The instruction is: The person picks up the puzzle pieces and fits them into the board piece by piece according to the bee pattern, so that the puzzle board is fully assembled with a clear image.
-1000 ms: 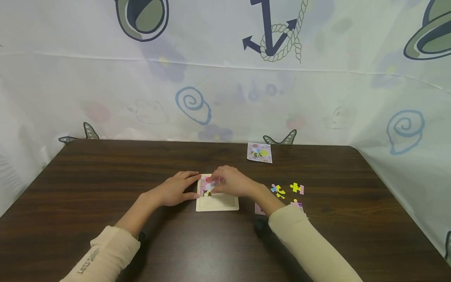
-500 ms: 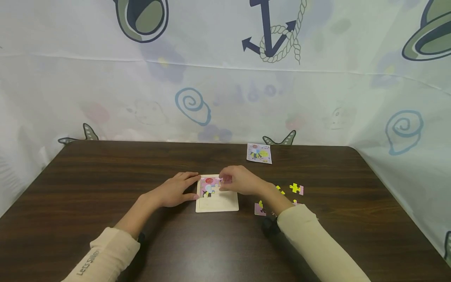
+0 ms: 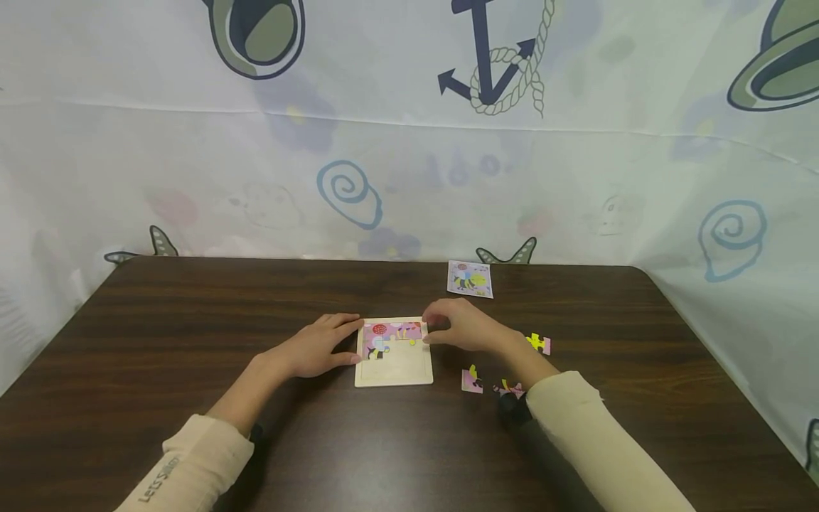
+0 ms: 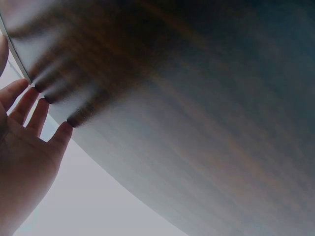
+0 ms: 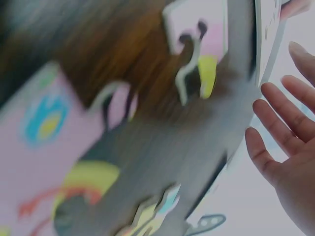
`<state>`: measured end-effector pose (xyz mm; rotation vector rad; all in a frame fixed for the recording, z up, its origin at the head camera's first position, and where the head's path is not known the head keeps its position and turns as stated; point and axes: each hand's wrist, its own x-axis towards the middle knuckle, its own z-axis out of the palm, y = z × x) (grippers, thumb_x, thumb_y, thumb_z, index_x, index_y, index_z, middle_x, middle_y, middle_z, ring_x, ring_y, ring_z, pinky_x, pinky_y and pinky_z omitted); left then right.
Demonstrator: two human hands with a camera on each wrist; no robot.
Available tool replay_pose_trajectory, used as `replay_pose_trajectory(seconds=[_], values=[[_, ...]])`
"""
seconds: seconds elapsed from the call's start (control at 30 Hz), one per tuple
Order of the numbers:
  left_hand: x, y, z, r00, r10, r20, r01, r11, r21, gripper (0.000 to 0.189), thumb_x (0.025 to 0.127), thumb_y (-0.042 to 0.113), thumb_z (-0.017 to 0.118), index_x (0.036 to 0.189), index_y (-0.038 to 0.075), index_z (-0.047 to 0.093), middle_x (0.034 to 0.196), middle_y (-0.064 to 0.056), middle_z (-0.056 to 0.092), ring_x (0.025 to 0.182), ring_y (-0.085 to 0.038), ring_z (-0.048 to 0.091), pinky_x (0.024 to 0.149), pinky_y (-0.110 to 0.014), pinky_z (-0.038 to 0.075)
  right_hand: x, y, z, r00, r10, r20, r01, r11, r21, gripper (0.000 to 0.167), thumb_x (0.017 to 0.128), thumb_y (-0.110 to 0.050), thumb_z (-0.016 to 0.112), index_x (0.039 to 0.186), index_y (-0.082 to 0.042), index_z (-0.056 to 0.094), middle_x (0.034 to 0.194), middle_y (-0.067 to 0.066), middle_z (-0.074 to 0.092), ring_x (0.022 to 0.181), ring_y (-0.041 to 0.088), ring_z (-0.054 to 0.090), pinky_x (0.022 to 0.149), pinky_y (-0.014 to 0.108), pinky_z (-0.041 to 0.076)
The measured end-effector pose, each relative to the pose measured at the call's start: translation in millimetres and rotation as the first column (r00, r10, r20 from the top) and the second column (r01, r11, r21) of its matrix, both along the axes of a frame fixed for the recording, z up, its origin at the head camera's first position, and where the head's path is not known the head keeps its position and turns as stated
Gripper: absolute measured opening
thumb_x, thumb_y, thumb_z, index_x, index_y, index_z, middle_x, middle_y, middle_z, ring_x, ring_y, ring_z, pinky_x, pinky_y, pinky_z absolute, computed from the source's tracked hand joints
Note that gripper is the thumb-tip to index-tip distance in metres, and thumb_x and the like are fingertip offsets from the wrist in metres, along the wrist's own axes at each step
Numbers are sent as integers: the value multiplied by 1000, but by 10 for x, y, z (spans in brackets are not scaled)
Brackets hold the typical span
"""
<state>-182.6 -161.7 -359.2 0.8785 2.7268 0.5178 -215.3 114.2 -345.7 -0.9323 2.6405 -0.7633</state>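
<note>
A pale wooden puzzle tray (image 3: pixel 393 370) lies in front of me in the head view. Pink pieces (image 3: pixel 408 331) run along its top, and a striped black piece (image 3: pixel 376 352) sits on its left side. My left hand (image 3: pixel 320 348) rests at the tray's left edge with fingers spread. At the right edge is my right hand (image 3: pixel 466 326), thumb and fingers apart, with no piece seen between them. The right wrist view shows that hand (image 5: pixel 290 142) with its fingers loosely extended; in the left wrist view the left fingers (image 4: pixel 61 135) touch the table.
Loose pieces lie right of the tray: a yellow one (image 3: pixel 536 343), a pink corner (image 3: pixel 472 382) and another (image 3: pixel 510 388) partly covered by the right arm. A bee picture card (image 3: pixel 470 279) lies near the back edge of the dark table (image 3: pixel 256 299). Behind hangs a printed cloth (image 3: pixel 409 178).
My right hand has moved rightward from over the tray's middle to its right edge, uncovering the pink pieces along the top. The left hand has stayed put.
</note>
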Motion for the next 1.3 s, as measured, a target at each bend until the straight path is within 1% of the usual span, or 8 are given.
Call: replay_pose_trajectory(seconds=[0.2, 0.33, 0.43, 0.63, 0.8, 0.97, 1.1, 1.3], values=[[0, -1, -2, 1000, 2, 1, -2, 1000, 2, 63, 89, 31, 60, 138, -1, 37, 139, -20, 34, 127, -39, 30, 99, -54, 29, 2, 202, 47, 998, -51, 39, 50, 999, 12, 29, 82, -18, 70, 106, -2, 62, 103, 7, 62, 98, 22, 57, 87, 37, 46], [5, -5, 4, 1000, 4, 8, -4, 1000, 3, 63, 89, 31, 59, 138, 0, 36, 140, -20, 34, 127, -39, 29, 99, -55, 29, -10, 373, 74, 996, -75, 45, 74, 997, 33, 31, 83, -19, 69, 107, -2, 62, 104, 8, 62, 99, 23, 57, 87, 39, 45], [8, -9, 7, 1000, 7, 11, -7, 1000, 3, 63, 89, 31, 59, 138, 0, 36, 140, -20, 33, 128, -39, 28, 99, -55, 28, -9, 509, 93, 996, -78, 35, 76, 996, 46, 30, 83, -19, 69, 106, -1, 62, 103, 10, 62, 99, 25, 57, 86, 41, 46], [10, -12, 6, 1000, 11, 8, -11, 1000, -3, 63, 89, 31, 60, 138, 0, 36, 140, -20, 34, 127, -39, 29, 99, -55, 28, -13, 788, 76, 996, -90, 27, 88, 994, 68, 29, 82, -18, 69, 104, 0, 62, 102, 9, 62, 97, 25, 57, 83, 41, 47], [9, -10, 11, 1000, 11, 8, -11, 1000, -7, 63, 89, 31, 60, 138, 0, 36, 139, -21, 34, 127, -39, 29, 99, -55, 28, -2, 953, 46, 994, -109, 16, 107, 991, 86, 27, 81, -16, 70, 102, -1, 63, 100, 8, 63, 96, 25, 58, 83, 42, 47], [1, -13, 6, 1000, 12, 7, -12, 1000, -11, 64, 88, 32, 60, 138, 0, 36, 139, -20, 35, 127, -39, 29, 99, -55, 29, 35, 1058, 28, 991, -130, 42, 125, 986, 108, 27, 80, -15, 70, 103, -2, 63, 102, 8, 63, 97, 26, 57, 84, 43, 46], [-3, -14, 3, 1000, 10, 10, -10, 1000, -10, 64, 89, 32, 59, 138, 0, 36, 139, -20, 34, 127, -39, 29, 99, -55, 28, 67, 1115, 8, 993, -106, 50, 100, 989, 105, 27, 81, -13, 70, 105, -1, 63, 104, 9, 62, 99, 29, 56, 84, 45, 45], [-5, -9, 4, 1000, 5, 8, -4, 1000, -13, 63, 89, 31, 59, 139, 0, 36, 139, -20, 34, 127, -39, 29, 99, -55, 28, 92, 1160, -11, 999, -43, 16, 41, 994, 98, 26, 79, -11, 71, 103, -3, 64, 103, 6, 58, 99, 30, 54, 85, 47, 44]])
